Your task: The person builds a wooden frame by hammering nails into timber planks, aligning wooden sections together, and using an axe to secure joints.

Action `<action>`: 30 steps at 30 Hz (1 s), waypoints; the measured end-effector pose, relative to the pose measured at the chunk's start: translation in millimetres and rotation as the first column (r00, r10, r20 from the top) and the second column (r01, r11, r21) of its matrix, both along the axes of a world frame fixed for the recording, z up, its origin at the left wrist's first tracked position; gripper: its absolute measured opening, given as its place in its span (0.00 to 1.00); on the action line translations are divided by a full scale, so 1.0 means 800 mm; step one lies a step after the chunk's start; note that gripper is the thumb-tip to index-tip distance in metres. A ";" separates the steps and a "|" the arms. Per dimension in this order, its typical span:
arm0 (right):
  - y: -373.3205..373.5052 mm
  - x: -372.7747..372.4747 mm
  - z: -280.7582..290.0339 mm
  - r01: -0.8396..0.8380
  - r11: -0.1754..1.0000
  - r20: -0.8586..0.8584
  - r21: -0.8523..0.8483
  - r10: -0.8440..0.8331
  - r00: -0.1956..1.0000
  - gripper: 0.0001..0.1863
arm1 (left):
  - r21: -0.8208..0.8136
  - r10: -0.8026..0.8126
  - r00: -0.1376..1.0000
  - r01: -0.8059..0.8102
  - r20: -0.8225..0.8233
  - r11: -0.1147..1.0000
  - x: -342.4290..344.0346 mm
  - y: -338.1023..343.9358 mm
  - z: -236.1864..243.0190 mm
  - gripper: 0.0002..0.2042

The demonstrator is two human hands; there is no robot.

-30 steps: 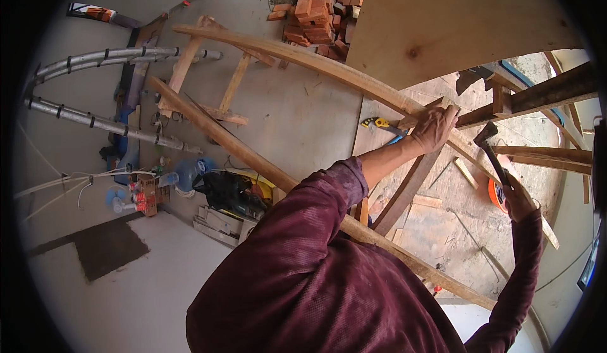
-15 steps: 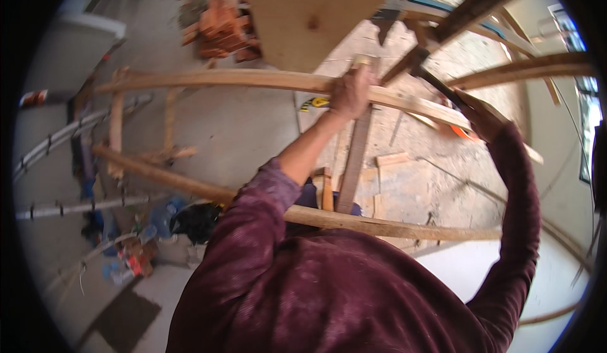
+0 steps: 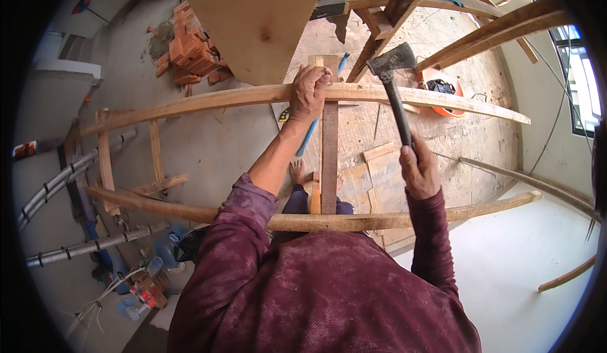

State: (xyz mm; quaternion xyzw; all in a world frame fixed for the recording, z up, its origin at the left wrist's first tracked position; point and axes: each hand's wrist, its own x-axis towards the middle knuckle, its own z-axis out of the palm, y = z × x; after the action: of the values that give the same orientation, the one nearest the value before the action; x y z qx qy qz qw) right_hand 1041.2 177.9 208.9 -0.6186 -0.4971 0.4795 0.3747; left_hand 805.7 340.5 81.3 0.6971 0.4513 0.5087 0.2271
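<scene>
My right hand [image 3: 420,166] is closed round the dark handle of a hatchet [image 3: 392,62]. The hatchet's head points away from me, raised above the floor right of the wooden joint. My left hand [image 3: 308,93] wraps over the far long wooden beam [image 3: 218,100], its fingers against the upright crosspiece [image 3: 329,157] where the two cross. A small pale wood block [image 3: 319,62] shows just beyond my fingers. Closer to my body runs a second long beam [image 3: 329,222], parallel to the first. The crosspiece spans between both beams.
Red bricks [image 3: 188,46] are piled at the far left, beside a plywood sheet [image 3: 253,24]. Timber posts [image 3: 499,30] rise at the far right near an orange tub [image 3: 447,111]. Black-banded pipes [image 3: 95,245] and plastic bottles [image 3: 165,252] lie left. My bare foot [image 3: 297,171] shows below the far beam.
My right hand has drawn the hatchet back toward my body and leftward, and its head now shows plainly. My left hand keeps its grip on the beam. The whole view has shifted.
</scene>
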 end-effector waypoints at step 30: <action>-0.016 -0.040 0.010 -0.126 0.991 0.325 0.054 0.102 0.940 0.16 | 0.096 -0.061 0.988 0.075 -0.139 0.993 -0.012 0.003 -0.009 0.08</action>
State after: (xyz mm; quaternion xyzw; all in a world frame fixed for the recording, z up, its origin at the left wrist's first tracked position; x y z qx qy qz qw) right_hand 1009.2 165.2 216.6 -0.6444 -0.6038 0.3744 0.2828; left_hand 796.5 343.0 74.0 0.7557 0.4153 0.4741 0.1778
